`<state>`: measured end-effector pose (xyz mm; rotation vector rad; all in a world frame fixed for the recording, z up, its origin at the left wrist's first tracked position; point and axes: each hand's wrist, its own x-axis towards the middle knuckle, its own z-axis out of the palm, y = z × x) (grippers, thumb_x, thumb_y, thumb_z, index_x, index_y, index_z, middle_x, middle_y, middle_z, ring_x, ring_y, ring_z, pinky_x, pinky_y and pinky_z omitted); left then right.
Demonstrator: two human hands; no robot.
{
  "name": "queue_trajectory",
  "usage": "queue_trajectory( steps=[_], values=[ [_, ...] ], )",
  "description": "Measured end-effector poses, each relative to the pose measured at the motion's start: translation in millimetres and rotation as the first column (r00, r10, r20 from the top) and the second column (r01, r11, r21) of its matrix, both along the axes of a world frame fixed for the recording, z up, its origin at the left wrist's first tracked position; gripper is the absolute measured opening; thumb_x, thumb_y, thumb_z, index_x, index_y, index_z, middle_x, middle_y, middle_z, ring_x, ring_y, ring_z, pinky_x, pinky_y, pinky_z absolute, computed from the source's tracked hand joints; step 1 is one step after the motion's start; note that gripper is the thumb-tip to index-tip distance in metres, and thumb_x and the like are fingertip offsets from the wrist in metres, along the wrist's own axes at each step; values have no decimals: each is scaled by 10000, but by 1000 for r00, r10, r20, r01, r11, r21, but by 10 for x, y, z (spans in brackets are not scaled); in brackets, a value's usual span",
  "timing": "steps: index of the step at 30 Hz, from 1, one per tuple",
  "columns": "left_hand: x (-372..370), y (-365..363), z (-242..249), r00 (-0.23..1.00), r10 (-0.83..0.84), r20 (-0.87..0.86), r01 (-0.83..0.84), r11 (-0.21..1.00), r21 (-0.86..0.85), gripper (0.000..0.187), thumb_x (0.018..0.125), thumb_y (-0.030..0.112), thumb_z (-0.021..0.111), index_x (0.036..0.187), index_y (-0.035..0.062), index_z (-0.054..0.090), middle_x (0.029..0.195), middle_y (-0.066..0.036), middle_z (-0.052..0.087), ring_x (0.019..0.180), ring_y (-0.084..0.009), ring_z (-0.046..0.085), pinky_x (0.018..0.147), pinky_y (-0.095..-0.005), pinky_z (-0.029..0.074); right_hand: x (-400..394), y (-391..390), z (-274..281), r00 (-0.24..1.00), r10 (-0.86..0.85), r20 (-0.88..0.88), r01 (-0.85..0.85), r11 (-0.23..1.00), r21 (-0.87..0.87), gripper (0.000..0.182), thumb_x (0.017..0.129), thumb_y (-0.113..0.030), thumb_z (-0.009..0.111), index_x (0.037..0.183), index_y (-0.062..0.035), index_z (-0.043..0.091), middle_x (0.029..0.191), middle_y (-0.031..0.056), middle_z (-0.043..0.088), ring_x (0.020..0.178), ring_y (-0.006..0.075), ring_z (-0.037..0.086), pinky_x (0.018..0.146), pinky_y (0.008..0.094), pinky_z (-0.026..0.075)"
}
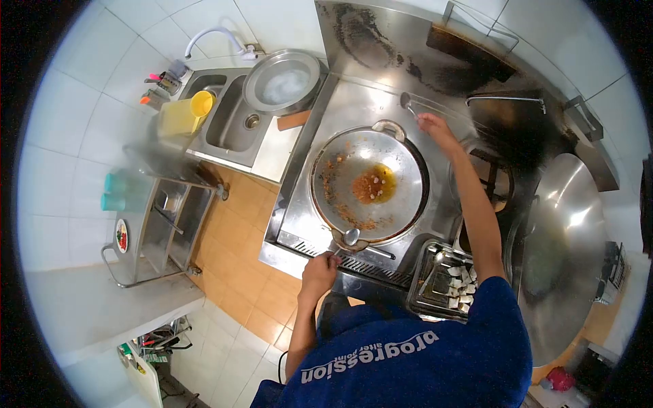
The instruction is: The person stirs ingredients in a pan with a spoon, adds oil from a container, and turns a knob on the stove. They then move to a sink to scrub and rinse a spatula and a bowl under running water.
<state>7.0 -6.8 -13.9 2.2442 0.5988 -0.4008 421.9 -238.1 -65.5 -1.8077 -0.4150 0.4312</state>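
My left hand (pixel 318 277) is closed around the handle of a metal spoon (pixel 351 236), whose bowl lies over the near rim and handle of the wok. My right hand (pixel 435 129) grips a small ladle (pixel 406 100) beyond the wok's far rim, its bowl above the steel stove top. Between my hands sits a wide metal wok (pixel 408 180) with a loop handle at the far and near sides. Yellow oil (pixel 386 182), browned bits (pixel 366 186) and a few pale pieces lie in its bottom, with more bits stuck up its wall.
A steel tray (pixel 416 306) with white chunks and a utensil stands right of the wok. A second, larger wok (pixel 564 251) leans further right. To the left are a sink (pixel 235 132), a basin (pixel 250 81), a yellow jug (pixel 178 117) and a steel cart (pixel 146 234).
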Motion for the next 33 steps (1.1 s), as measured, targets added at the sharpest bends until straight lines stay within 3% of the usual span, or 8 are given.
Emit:
queue_trajectory(
  steps=[2,6,11,20,22,25,27,33],
  values=[
    [5,11,-18,1000,6,-2,-6,1000,-12,258,884,219,448,863,90,671,832,-175,648,812,-371,607,727,-449,473,-207,91,44,996,-90,16,84,969,233,127,869,-53,539,984,-28,588,807,15,620,748,83,555,694,237,443],
    [-4,17,-15,1000,-1,-4,1,1000,-7,256,887,221,451,871,87,669,846,-164,653,816,-370,609,732,-445,475,-376,110,145,995,-66,79,51,982,182,129,872,-35,517,985,-26,579,790,13,620,720,90,557,649,233,441],
    [-29,27,-95,1000,20,13,-20,1000,-22,251,888,222,454,896,93,669,852,-171,651,825,-369,610,734,-448,474,-673,127,79,966,-15,-259,-10,995,-95,143,869,-145,539,963,-49,588,730,7,603,615,86,529,555,237,435],
    [8,25,-37,1000,3,-29,-4,1000,-28,254,889,229,453,914,99,670,856,-177,650,827,-371,611,737,-448,475,-953,274,156,796,-150,-587,147,988,-53,204,832,-249,610,939,-75,610,656,-18,567,506,58,451,451,223,371],
    [33,33,-2,999,19,-44,-20,1000,-24,257,889,231,453,915,96,670,857,-178,650,827,-372,611,737,-447,475,-877,293,91,815,-152,-559,146,988,-56,234,840,-255,604,958,-53,606,668,2,584,519,82,496,463,241,402],
    [-1,35,-12,999,37,-38,-39,998,-54,261,887,232,451,921,91,669,857,-175,652,833,-370,612,741,-448,475,-436,97,-282,988,-152,-26,137,940,-312,301,895,-250,503,1129,-75,571,780,68,641,663,201,611,582,333,483],
    [16,31,14,999,18,-41,-19,1000,-23,268,886,233,446,920,84,666,863,-169,655,839,-368,612,747,-448,475,-391,41,208,934,-38,355,298,629,-718,267,884,-284,487,1090,-172,613,881,97,666,807,276,636,718,402,493],
    [17,-7,89,999,10,-48,-10,1000,-2,275,888,230,437,910,81,666,860,-176,651,833,-375,607,744,-451,474,582,-34,-150,940,187,285,179,440,-880,206,813,-310,551,937,-203,676,974,90,660,935,292,614,782,413,471]
  ],
)
